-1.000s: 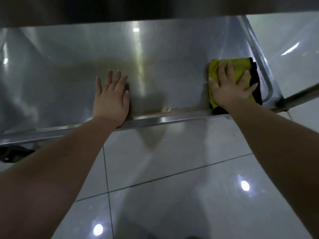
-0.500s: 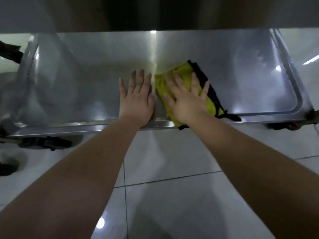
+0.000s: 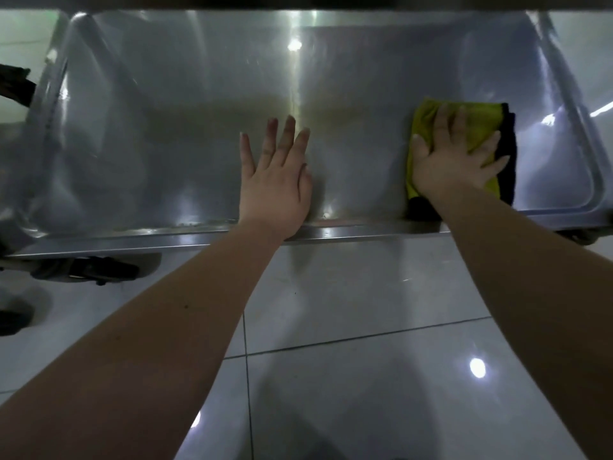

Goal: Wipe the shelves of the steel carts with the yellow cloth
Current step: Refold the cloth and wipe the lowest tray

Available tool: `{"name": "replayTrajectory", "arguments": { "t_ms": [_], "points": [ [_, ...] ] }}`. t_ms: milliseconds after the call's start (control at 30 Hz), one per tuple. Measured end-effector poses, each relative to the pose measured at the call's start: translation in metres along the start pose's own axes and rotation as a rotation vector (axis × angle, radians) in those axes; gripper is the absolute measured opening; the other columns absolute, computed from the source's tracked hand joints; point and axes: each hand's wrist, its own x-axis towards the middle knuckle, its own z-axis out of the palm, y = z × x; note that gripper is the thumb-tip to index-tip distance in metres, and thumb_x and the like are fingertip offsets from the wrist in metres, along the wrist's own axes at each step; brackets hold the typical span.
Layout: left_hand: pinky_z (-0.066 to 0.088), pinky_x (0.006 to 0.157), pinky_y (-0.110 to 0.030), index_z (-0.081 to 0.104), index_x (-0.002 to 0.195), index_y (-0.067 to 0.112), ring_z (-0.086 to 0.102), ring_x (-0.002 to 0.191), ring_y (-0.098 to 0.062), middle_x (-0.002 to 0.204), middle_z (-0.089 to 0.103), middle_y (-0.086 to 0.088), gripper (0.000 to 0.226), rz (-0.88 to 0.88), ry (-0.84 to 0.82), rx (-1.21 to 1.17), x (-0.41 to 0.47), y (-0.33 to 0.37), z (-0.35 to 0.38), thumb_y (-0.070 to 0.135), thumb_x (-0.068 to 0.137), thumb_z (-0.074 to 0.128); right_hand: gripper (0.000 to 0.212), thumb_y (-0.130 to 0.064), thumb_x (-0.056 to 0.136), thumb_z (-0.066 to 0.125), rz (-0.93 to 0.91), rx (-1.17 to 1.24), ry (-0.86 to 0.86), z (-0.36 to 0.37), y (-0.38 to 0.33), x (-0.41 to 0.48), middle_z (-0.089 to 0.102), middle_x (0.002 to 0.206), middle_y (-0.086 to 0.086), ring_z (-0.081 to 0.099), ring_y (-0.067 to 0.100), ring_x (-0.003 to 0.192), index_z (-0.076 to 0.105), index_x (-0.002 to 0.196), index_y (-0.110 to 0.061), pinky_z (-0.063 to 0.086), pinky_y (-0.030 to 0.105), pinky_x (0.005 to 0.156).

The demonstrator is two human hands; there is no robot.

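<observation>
Steel shelf [image 3: 166, 144]; yellow cloth [image 3: 477, 127] seemingly under fingers [image 3: 446, 124].

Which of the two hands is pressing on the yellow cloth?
The right hand, spread flat on the yellow cloth near the shelf's right end. The left hand rests bare on the steel, mid-shelf.

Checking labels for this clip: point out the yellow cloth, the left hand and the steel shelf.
yellow cloth [image 3: 477, 122]: head view, bare yellow patch between the fingers.
left hand [image 3: 273, 184]: head view, back of the hand, flat on the steel.
steel shelf [image 3: 149, 144]: head view, bare surface left of the hands.
</observation>
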Motion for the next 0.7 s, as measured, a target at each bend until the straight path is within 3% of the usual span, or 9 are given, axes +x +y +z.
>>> {"name": "replayTrajectory", "arguments": {
  "t_ms": [233,333,400,533,700],
  "points": [
    [-0.01,0.117,-0.051,0.026,0.152,0.015,0.004,0.15,-0.024,0.16,0.019,-0.006,0.056,-0.094,0.027,-0.027,-0.001,-0.002,-0.002,0.033,0.099,0.023,0.063,-0.06,0.095,0.016,-0.41,-0.141,-0.029,0.021,-0.119,-0.046,-0.015,0.161,-0.015,-0.012,0.047,0.144,-0.01,0.15,-0.044,-0.008,0.071,0.106],
    [-0.013,0.116,-0.047,0.026,0.152,0.014,0.002,0.15,-0.024,0.16,0.02,-0.006,0.057,-0.131,0.051,-0.045,-0.002,-0.006,-0.003,0.035,0.1,0.023,0.067,-0.054,0.096,0.027,-0.714,-0.23,-0.041,0.024,-0.132,-0.058,-0.016,0.161,-0.015,-0.013,0.041,0.146,-0.009,0.151,-0.042,-0.007,0.068,0.11],
    [-0.015,0.116,-0.046,0.025,0.152,0.014,0.001,0.15,-0.024,0.161,0.018,-0.005,0.057,-0.134,0.05,-0.05,-0.003,-0.006,-0.002,0.036,0.1,0.022,0.062,-0.058,0.096,0.021,-0.785,-0.228,-0.048,0.017,-0.119,-0.041,-0.009,0.162,-0.016,-0.008,0.036,0.148,-0.005,0.151,-0.045,-0.005,0.065,0.113],
    [-0.013,0.116,-0.048,0.025,0.152,0.015,0.002,0.15,-0.024,0.161,0.017,-0.006,0.056,-0.143,0.057,-0.061,-0.002,-0.004,-0.002,0.035,0.1,0.02,0.062,-0.069,0.093,0.017,-0.488,-0.081,-0.032,0.0,-0.066,0.017,0.002,0.162,-0.015,0.0,0.036,0.149,0.006,0.151,-0.049,-0.003,0.063,0.114],
    [-0.009,0.117,-0.051,0.024,0.152,0.014,0.003,0.15,-0.025,0.161,0.019,-0.006,0.056,-0.115,0.055,-0.063,0.0,0.0,0.0,0.032,0.099,0.022,0.067,-0.071,0.089,0.009,-0.023,-0.019,-0.061,-0.013,0.009,0.055,-0.005,0.163,-0.013,-0.006,0.039,0.148,-0.004,0.151,-0.048,-0.005,0.066,0.112]
  ]
}}
